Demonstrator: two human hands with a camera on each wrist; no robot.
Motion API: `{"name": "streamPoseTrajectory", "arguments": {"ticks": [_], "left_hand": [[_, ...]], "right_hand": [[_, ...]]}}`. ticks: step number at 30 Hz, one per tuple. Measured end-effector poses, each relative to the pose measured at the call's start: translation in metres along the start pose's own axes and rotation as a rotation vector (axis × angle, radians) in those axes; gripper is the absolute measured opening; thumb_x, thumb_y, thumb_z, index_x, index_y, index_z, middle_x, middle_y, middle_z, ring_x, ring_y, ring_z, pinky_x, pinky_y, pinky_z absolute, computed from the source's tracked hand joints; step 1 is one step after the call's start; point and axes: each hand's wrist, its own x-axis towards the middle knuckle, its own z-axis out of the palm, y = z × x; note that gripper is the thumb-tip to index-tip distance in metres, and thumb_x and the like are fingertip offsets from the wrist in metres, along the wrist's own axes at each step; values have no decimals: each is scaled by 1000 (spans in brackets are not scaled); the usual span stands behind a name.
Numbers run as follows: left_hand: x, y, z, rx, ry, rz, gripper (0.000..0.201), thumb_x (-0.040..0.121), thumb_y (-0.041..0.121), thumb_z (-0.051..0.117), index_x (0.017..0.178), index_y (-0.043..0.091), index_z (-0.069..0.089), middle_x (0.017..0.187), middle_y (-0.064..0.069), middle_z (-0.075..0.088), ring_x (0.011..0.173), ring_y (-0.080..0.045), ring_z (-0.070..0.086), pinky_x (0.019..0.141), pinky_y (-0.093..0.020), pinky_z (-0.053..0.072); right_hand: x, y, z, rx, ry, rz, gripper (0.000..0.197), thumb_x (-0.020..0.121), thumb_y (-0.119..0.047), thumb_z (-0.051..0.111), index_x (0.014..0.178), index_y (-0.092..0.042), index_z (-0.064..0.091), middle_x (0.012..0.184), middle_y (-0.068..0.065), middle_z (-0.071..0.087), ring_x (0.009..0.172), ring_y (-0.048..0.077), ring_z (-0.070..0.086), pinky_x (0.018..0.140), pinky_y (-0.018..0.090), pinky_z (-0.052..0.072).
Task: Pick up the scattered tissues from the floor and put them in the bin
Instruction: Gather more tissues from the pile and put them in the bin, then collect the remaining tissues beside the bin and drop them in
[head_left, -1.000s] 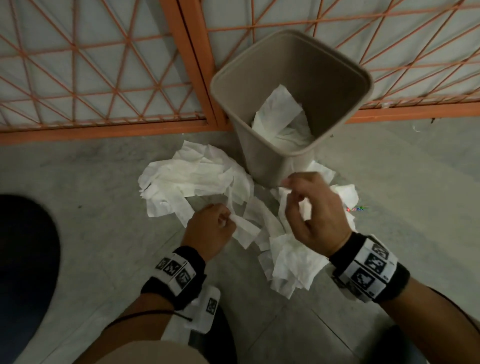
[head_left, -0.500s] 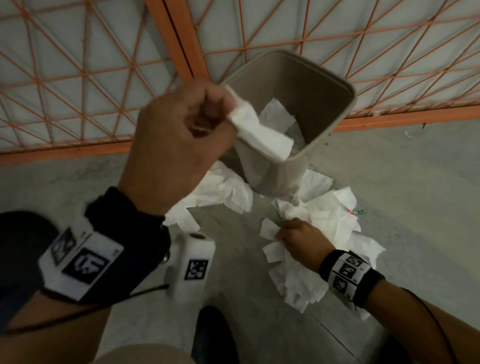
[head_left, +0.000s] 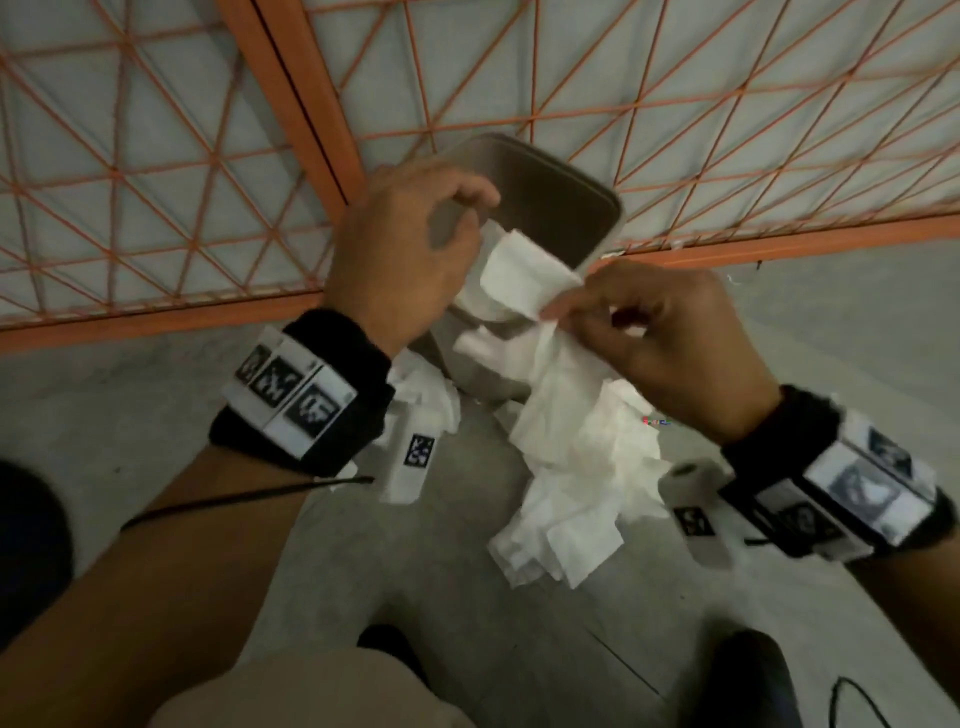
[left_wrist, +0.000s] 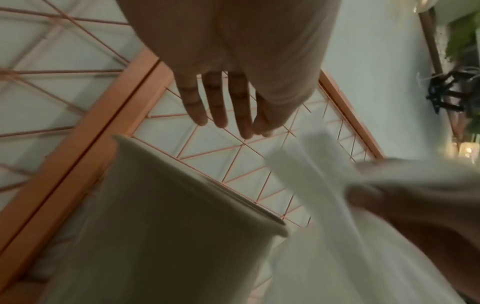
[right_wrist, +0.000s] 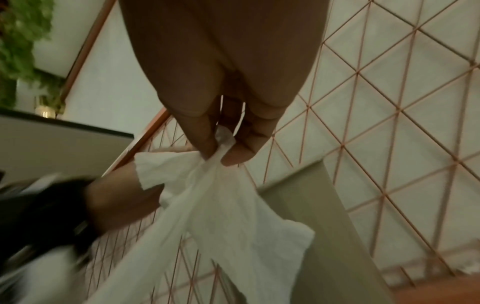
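The limp, featherweight tissue hangs pinched by the right hand at a bunched corner, while the left hand, fingers loose and empty, hovers above the bin.

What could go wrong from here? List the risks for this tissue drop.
1. The right hand pinches only the top of a long tissue bunch; its tail hangs outside the bin and may spill back on the floor.
2. The left hand, open over the rim, may block the drop.
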Motion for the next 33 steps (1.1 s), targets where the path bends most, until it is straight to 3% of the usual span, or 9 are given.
{"name": "streamPoseTrajectory", "arguments": {"ticks": [5,8,11,16,22,24,28,30,33], "left_hand": [[-66,8,-6,-59,133,-69,15,91,11,59,98,17,71,95,8,66,91,-18,62,81,-34,53],[-106,7,5,-62,60,-122,16,90,8,60,96,18,71,96,11,64,94,-9,56,82,-24,46],[-138,3,28,-85,-150,-179,18,91,19,54,97,25,70,96,12,66,96,-8,55,85,-23,45],[-163,-1,82,-75,-598,-205,23,92,30,53,112,30,64,113,16,60,105,-6,54,91,-30,49],[-180,3,138,116,-997,-181,72,85,48,59,144,38,19,149,9,28,126,-19,47,93,-41,50],[-183,1,150,155,-987,-185,67,89,37,58,145,34,20,145,3,38,123,-23,50,93,-40,50],[-182,-3,151,111,-849,-234,38,92,19,51,129,26,45,116,1,61,98,-25,62,75,-28,45],[-179,-4,140,8,-802,-284,19,89,17,54,108,20,56,98,4,58,87,-22,60,71,-26,42],[-169,-3,110,-142,-697,-322,7,81,14,63,83,19,59,79,7,53,71,-14,53,65,-23,44]], "right_hand": [[68,0,-17,-42,198,-27,19,82,-17,61,93,-21,76,83,0,68,70,9,60,70,28,51],[105,8,-10,-133,227,-38,22,82,-18,57,95,-21,76,93,-3,71,81,10,64,78,26,53],[126,20,0,-249,139,-26,26,84,-17,54,100,-20,74,103,2,72,92,17,65,85,26,50],[116,29,0,-399,-330,22,34,88,-25,61,122,-27,62,117,0,64,108,18,59,85,22,38],[74,28,-23,-335,-98,-107,37,91,-31,50,127,-25,58,132,3,55,118,16,53,99,23,41],[48,39,-27,-253,66,-33,32,92,-27,50,121,-24,61,122,3,58,106,14,57,90,28,50],[-12,77,-13,-91,235,238,21,90,-13,54,105,-20,68,105,-1,64,77,0,57,69,14,49],[-39,98,6,-92,171,337,18,90,-13,55,100,-21,69,98,-3,65,70,3,57,69,23,52],[-74,123,42,-217,-173,434,25,89,-27,59,114,-27,63,106,-1,60,76,13,59,78,38,54]]}}
